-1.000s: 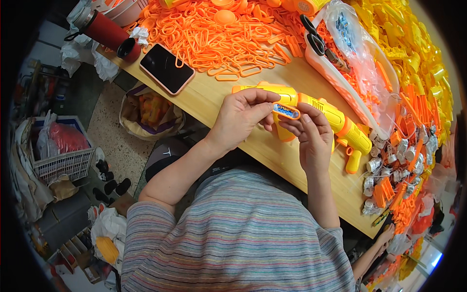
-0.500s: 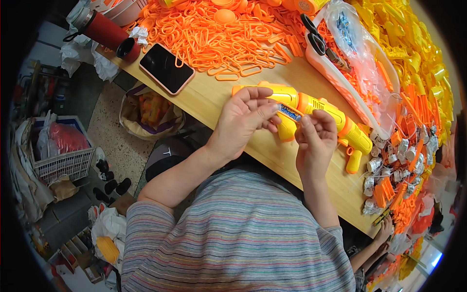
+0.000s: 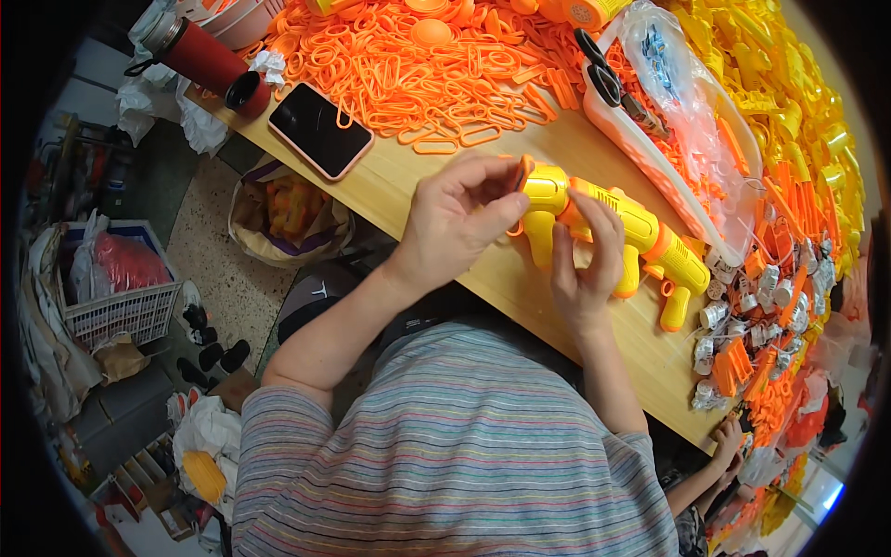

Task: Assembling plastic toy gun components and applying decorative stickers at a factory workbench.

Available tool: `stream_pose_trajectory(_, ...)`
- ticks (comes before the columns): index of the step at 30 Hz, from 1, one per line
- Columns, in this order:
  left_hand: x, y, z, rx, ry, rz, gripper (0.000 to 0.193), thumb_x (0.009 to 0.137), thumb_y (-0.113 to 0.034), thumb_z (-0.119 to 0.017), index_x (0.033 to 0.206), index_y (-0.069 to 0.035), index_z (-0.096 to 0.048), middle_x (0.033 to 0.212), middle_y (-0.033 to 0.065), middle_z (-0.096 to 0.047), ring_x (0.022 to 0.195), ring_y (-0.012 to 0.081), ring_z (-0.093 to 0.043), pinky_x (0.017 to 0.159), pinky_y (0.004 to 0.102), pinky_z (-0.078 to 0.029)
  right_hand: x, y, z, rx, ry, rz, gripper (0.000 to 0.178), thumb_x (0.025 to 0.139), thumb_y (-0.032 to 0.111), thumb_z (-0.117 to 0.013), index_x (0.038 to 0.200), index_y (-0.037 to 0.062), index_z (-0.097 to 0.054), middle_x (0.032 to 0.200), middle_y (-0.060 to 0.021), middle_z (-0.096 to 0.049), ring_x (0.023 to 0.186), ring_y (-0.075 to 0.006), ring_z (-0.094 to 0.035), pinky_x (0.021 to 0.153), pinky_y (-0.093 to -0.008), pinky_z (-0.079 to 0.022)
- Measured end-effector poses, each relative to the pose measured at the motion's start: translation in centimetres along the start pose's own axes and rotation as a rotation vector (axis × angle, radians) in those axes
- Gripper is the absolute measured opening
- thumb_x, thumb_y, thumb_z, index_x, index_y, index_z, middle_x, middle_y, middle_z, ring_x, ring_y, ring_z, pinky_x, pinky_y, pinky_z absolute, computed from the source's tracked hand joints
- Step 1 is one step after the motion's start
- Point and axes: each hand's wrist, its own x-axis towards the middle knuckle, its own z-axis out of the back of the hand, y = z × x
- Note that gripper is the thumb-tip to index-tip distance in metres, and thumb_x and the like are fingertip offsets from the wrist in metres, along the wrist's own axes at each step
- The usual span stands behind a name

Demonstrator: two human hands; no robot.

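A yellow and orange toy gun (image 3: 636, 221) lies on the table in front of me, muzzle toward the lower right. My left hand (image 3: 457, 215) is closed at its rear end, thumb and fingers pinching a small orange oval piece (image 3: 525, 173) that stands edge-on against the yellow body. Most of that piece is hidden, so I cannot tell whether it is seated. My right hand (image 3: 590, 265) is beside the gun's near side, thumb and fingers apart, fingertips close to or touching the body. Another yellow grip (image 3: 627, 272) shows just beyond this hand.
Orange oval rings (image 3: 436, 93) are heaped at the back. A phone (image 3: 321, 130) and red flask (image 3: 200, 56) stand left. A white tray (image 3: 650, 172) holds scissors (image 3: 601, 70). Yellow parts (image 3: 789, 111) and wired silver pieces (image 3: 733, 325) fill the right. Another person's hand (image 3: 729, 436) is lower right.
The orange piece with blue coils, held flat between both hands, has been brought to the gun's rear by my left hand. My right hand has let go and moved slightly down.
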Motion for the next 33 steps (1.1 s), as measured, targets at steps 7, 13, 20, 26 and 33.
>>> stream_pose_trajectory(7,2.2,-0.9,0.7,0.99,0.146,-0.455,0.028,0.077,-0.005,-0.061,0.103,0.004,-0.06,0.092,0.0169,-0.055,0.082,0.0293,-0.06,0.073,0.0339,-0.05,0.2,-1.2,-0.3,-0.497,0.257,-0.014,0.041,0.085,0.02,-0.062,0.125,0.0116,-0.055,0.133,-0.0107,-0.048,0.134,-0.0333,-0.031,0.111,-0.0535,-0.01)
stream_pose_trajectory(13,2.0,-1.4,1.9,1.271,0.217,-0.44,0.016,0.075,-0.004,-0.06,0.09,0.003,-0.059,0.09,0.0178,-0.052,0.086,0.0335,-0.056,0.078,0.04,-0.048,-0.7,0.5,-2.2,-0.387,0.213,-0.056,0.039,0.084,0.014,-0.06,0.122,0.0074,-0.054,0.134,-0.0113,-0.047,0.134,-0.0348,-0.031,0.112,-0.0511,-0.012)
stream_pose_trajectory(20,1.6,-1.6,2.1,1.3,0.232,-0.441,0.02,0.073,-0.001,-0.064,0.092,0.005,-0.063,0.085,0.015,-0.053,0.078,0.0295,-0.057,0.071,0.0363,-0.048,-0.9,0.2,-3.0,-0.201,0.216,-0.022,0.042,0.083,0.003,-0.058,0.124,0.0037,-0.051,0.133,-0.0127,-0.048,0.13,-0.035,-0.038,0.111,-0.0504,-0.02)
stream_pose_trajectory(26,1.5,-1.9,2.1,1.322,0.251,-0.435,0.021,0.073,-0.003,-0.065,0.093,0.004,-0.064,0.084,0.0139,-0.053,0.078,0.029,-0.057,0.07,0.0366,-0.048,-1.0,0.7,-4.1,0.229,0.123,-0.135,0.039,0.088,0.0,-0.053,0.127,0.0005,-0.048,0.131,-0.0173,-0.048,0.126,-0.0283,-0.045,0.106,-0.0387,-0.032)
stream_pose_trajectory(33,1.4,-1.7,2.6,1.337,0.266,-0.457,0.02,0.073,-0.007,-0.067,0.091,-0.001,-0.067,0.084,0.0116,-0.053,0.081,0.0279,-0.056,0.073,0.0388,-0.046,-0.6,-0.5,-5.6,0.806,0.067,-0.637,0.025,0.094,0.007,-0.053,0.118,-0.0001,-0.05,0.124,-0.0121,-0.053,0.111,-0.0141,-0.052,0.096,-0.0272,-0.04)
